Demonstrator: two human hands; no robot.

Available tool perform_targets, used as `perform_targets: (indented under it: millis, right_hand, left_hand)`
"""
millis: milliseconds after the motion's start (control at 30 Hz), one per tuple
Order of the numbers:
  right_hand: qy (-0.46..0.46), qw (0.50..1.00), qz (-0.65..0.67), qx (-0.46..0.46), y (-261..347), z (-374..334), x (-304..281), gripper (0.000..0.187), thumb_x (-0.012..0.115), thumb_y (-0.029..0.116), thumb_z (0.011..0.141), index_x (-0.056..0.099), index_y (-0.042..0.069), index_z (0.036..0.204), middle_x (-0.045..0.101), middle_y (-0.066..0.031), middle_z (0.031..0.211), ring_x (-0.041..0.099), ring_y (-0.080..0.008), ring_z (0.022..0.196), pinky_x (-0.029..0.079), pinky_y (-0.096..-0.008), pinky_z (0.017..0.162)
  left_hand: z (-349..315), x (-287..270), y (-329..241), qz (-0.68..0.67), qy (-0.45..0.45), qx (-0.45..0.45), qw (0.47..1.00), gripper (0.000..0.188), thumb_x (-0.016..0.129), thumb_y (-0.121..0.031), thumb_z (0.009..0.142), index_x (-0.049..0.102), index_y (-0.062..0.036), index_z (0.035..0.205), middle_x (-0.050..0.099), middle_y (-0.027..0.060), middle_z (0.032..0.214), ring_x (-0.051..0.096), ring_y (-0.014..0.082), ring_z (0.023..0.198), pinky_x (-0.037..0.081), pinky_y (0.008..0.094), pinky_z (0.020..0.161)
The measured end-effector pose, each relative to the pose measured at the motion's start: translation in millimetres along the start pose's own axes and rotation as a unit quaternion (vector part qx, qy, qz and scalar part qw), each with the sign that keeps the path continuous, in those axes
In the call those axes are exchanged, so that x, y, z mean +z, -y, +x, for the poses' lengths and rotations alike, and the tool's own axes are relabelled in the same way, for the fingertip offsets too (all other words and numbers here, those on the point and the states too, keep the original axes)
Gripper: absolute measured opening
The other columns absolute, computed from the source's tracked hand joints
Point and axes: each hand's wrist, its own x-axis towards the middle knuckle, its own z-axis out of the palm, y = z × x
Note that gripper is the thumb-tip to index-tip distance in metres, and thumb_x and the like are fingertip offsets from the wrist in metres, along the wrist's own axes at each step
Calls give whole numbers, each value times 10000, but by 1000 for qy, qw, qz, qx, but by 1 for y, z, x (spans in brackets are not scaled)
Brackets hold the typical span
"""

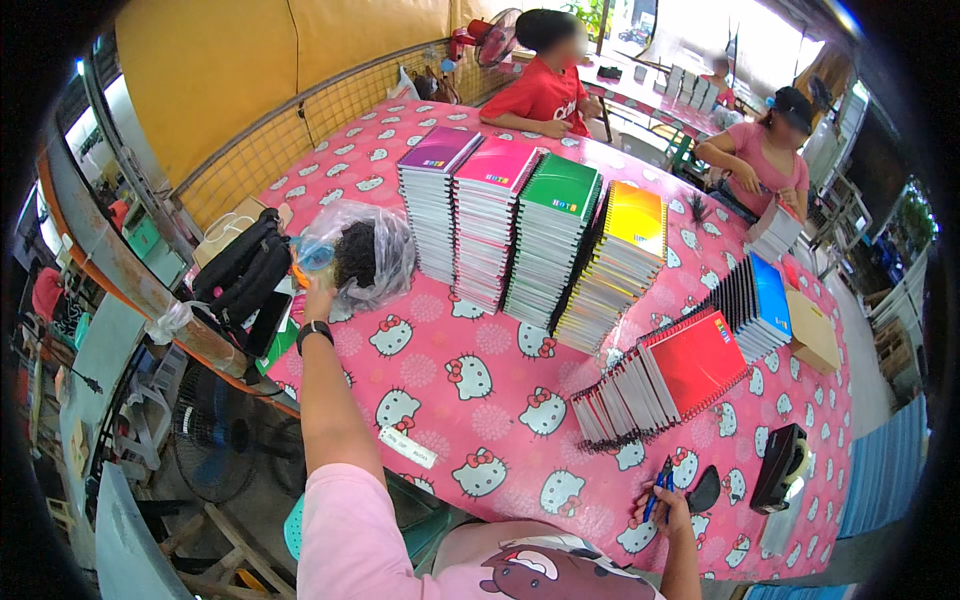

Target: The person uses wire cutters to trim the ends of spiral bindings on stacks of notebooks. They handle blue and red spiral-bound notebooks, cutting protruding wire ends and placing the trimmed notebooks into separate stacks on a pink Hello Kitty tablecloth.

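Observation:
My left hand (318, 300) reaches to the far left, its fingers closed at a small orange item (299, 273) that I cannot make out. Right by it are a clear plastic bag (390, 285) with a bundle of black material (355, 254) in it, and a blue translucent item (315, 254). Low at the right, my right hand (672, 508) grips blue-handled pliers (659, 488), jaws pointing up and away. Beyond my hands stand stacks of spiral notebooks: purple (438, 149), pink (496, 161), green (560, 185) and yellow (635, 217). A toppled row of red notebooks (695, 365) leans nearer me.
Blue notebooks (768, 300) and a brown box (812, 332) lie at the right. A tape dispenser (782, 468) and a dark rounded object (704, 490) sit near my right hand. A black bag (243, 265) and phone (268, 322) lie left. Two people work across the pink-covered table (520, 465).

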Motion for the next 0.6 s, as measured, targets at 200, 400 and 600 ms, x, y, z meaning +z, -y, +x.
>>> perform_targets:
  millis: [200,400,600]
  right_hand:
    - [-51,998,-24,13,3,-16,-2,272,524,149,860,506,-49,1046,638,-211,755,638,-353,556,545,-466,510]
    - [-20,1000,-16,11,5,-4,3,286,532,164,867,511,-51,1054,643,-209,764,637,-345,551,542,-459,510]
    - [-17,1000,7,-1,5,-13,10,278,525,160,878,516,-43,1068,644,-187,784,642,-329,577,518,-447,503]
  left_hand:
    - [-66,34,-143,-111,80,145,980,563,634,-145,800,482,-27,1329,582,141,1188,560,200,1042,433,305,858]
    - [-50,-7,-76,-1,-135,54,989,580,702,-213,728,533,3,1239,530,179,1256,490,298,1180,364,383,1008]
    - [-129,23,-101,-2,-202,119,972,476,701,-99,723,566,-2,1170,564,177,1186,506,324,1125,367,408,993]
